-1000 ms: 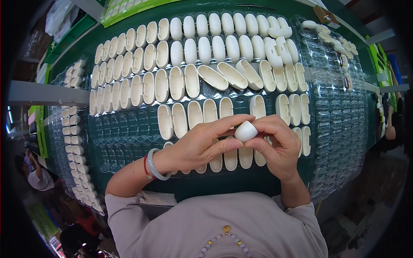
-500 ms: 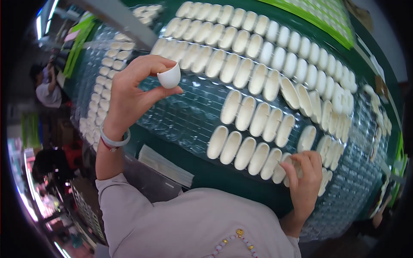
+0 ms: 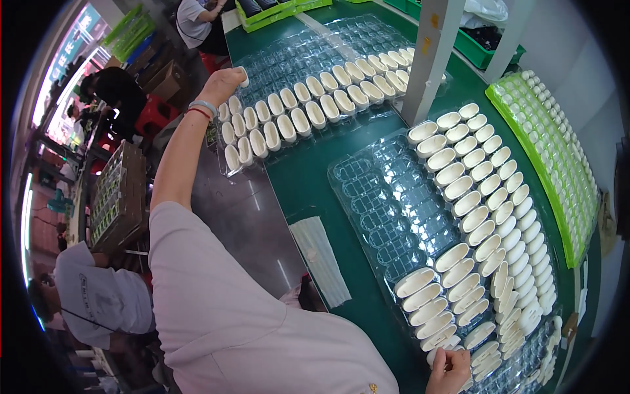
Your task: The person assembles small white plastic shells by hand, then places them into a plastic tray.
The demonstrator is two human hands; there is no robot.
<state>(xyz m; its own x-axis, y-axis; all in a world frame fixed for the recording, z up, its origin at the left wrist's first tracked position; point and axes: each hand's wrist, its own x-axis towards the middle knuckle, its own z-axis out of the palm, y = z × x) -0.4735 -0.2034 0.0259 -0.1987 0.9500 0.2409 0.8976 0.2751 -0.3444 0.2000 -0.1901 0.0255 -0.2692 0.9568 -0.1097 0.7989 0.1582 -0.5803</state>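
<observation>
My left hand [image 3: 224, 87] reaches far left over the end of a clear plastic tray. Its fingers are closed on a small white plastic shell [image 3: 245, 77], mostly hidden by the fingers. Rows of open cream-white shells [image 3: 289, 98] stand in that tray beside the hand. At the lower edge, my right hand [image 3: 450, 372] has thumb and fingers pinched at the near end of a row in the closer tray [image 3: 367, 197]. A white oval shell [image 3: 432, 356] shows at its fingertips, partly covered. Long hollow oval shells [image 3: 430, 308] lie in rows just beyond it.
A grey metal post [image 3: 430, 65] rises between the trays. A green rack of white parts [image 3: 538, 151] stands at the right. A pale flat strip [image 3: 320, 261] lies by the green table's edge. People sit at the left, one in a white shirt [image 3: 98, 295].
My view has swung left. My left hand has carried the white shell from above the closer tray to the far-left tray. My right hand's fingers have closed at the shell row.
</observation>
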